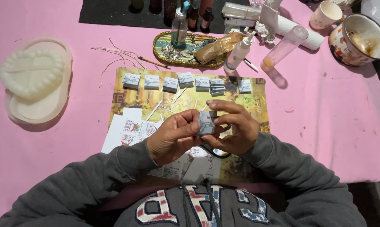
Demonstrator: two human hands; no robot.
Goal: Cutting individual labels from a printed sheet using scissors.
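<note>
Just above the grey sweatshirt sleeves [93, 180], both hands meet over the middle of the mat. The left hand [173, 136] and the right hand [236, 128] pinch one small folded card packet [206, 122] between them, thumbs and fingertips closed on its edges, so it is held in the air above the mat and touches nothing else. It looks as though the packet is being folded or pressed shut; whether anything is tucked inside cannot be told. A dark loop, perhaps a scissor handle, shows under the right hand.

Below and to the left of the hands lie loose printed paper sheets [129, 128], some overlapping, on the patterned mat [257, 105]. By my reading these are unfolded blanks, so the work is partway through. A few thin white sticks [154, 110] lie scattered between the sheets and the far edge of the mat.

Along that far edge stands a row of finished packets [185, 80], side by side, one spot holding a small stack. The next move would likely call for a firm crease and a steady pinch to keep the fold closed.

Beyond the mat sit a gold-rimmed oval tray [160, 52], a white squeeze bottle [239, 54], a clear plastic tube [284, 46] and an enamel mug [358, 40]. Far left on the pink tablecloth [324, 138] rests a white heart-shaped mould [32, 73].
</note>
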